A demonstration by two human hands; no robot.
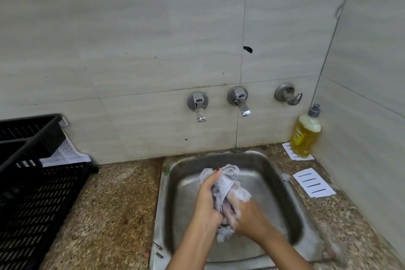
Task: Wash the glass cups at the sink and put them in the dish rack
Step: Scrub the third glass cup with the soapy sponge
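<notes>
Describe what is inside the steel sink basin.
Above the steel sink basin, the left hand grips a soapy clear glass cup while the foamy right hand scrubs it. The hands cover the drain; no other cups show.

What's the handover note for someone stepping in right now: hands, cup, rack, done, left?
Left hand: gripping the soapy glass cup over the sink.
Right hand: foam-covered, scrubbing at the cup; a scrubber in it cannot be made out.
Dish rack: on the counter to the left; no cups visible in it.
Taps: no water visibly running.
Done: cup lathered.
Left: rinse, place in rack.
</notes>
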